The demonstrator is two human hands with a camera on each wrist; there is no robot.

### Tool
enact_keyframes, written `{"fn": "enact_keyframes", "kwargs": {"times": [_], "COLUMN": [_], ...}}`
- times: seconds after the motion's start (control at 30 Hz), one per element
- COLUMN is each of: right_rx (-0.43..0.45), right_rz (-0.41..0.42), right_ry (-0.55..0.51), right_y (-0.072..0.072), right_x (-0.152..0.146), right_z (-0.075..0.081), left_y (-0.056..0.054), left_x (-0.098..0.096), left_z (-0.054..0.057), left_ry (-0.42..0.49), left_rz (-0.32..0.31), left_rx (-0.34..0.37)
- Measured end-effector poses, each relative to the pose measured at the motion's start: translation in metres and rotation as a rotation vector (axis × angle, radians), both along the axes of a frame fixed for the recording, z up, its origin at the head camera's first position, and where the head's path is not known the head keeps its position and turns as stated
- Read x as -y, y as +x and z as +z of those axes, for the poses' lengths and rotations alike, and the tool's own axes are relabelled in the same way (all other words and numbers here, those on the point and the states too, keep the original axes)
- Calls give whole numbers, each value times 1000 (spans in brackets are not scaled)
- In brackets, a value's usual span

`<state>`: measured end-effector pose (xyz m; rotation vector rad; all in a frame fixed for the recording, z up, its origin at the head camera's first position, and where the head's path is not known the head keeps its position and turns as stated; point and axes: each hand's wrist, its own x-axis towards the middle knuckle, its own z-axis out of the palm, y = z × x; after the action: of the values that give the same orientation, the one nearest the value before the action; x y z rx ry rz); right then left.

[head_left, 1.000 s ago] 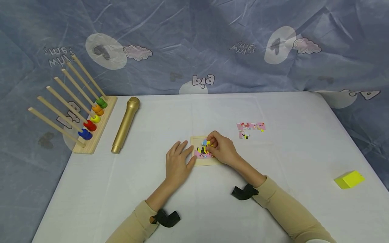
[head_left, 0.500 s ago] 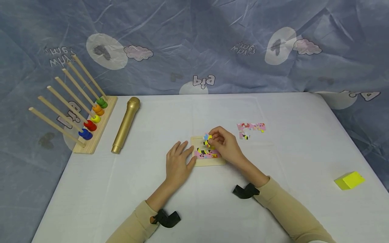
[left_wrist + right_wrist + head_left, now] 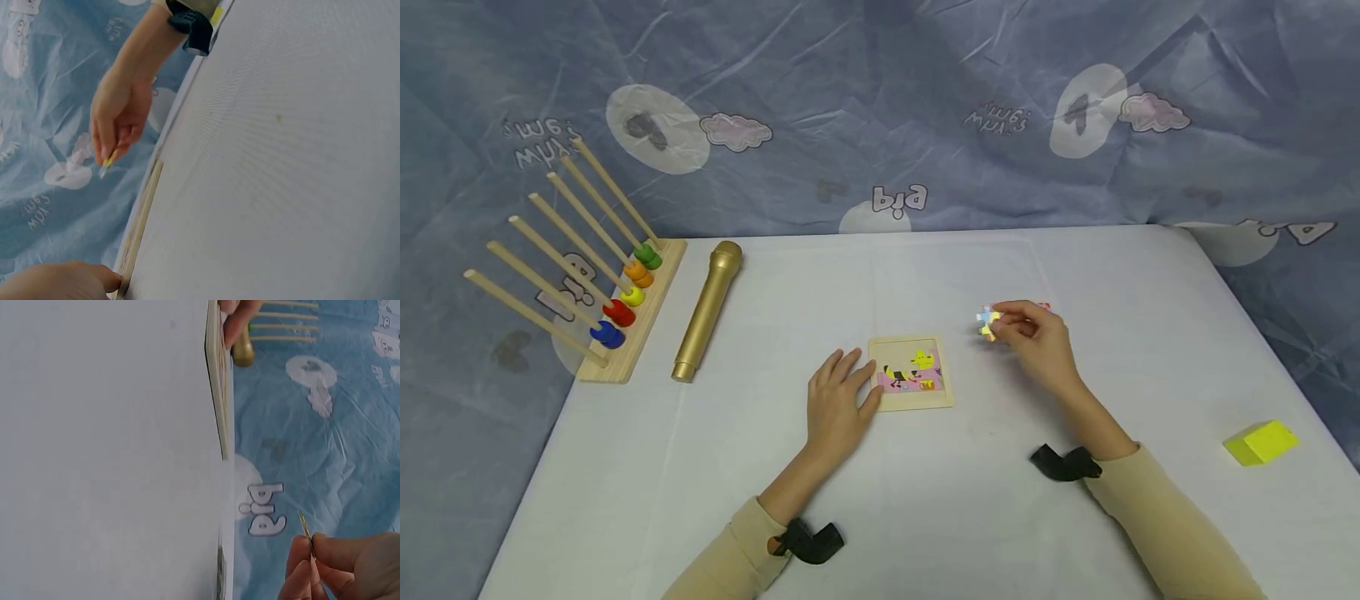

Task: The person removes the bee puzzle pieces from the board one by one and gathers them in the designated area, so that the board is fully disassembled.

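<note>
My right hand pinches a small puzzle piece between thumb and fingers — the right wrist view shows it edge-on, lifted off the table. Half a second ago I had it over the wooden frame; now it has travelled well off to the right, beside the loose pieces, which my hand mostly hides from the head view. So the piece is away from the frame, and I judge the puzzle only part filled: inside I can see the pink pieces with the bee along the bottom and a yellow shape above them, with plain wood to the upper left. My left hand hasn't shifted; its fingers are spread, thumb and fingertips touching the frame's left edge, gripping nothing that I can make out, which probably helps steady it. My two hands are well apart. Farther out, a gold microphone lies to the left, then a bead rack with its tall pegs, and over on the right sits a yellow block. A blue-grey printed cloth hangs behind everything.
</note>
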<state>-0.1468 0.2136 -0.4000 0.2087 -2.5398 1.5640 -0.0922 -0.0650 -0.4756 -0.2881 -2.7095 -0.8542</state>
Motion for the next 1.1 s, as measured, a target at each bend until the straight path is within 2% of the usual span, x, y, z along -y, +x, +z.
{"fn": "enact_keyframes", "kwargs": {"times": [0.07, 0.17, 0.3, 0.57, 0.83, 1.1], "right_rx": [-3, 9, 22, 32, 5, -18], "right_rz": [-62, -155, -224, -222, -219, -208], "right_ry": [-3, 14, 56, 115, 237, 262], "right_y": [0, -4, -7, -10, -10, -10], "right_x": [-16, -39, -56, -63, -59, -59], "right_z": [-1, -12, -25, -39, -45, -49], "left_y": [0, 0, 1, 2, 2, 2], "left_x": [1, 1, 2, 1, 0, -1], "left_z": [0, -1, -1, -1, 1, 2], "left_ry": [-2, -3, 5, 15, 14, 11], "left_rz": [1, 1, 3, 6, -1, -3], "left_rx": [10, 23, 24, 29, -32, -21]}}
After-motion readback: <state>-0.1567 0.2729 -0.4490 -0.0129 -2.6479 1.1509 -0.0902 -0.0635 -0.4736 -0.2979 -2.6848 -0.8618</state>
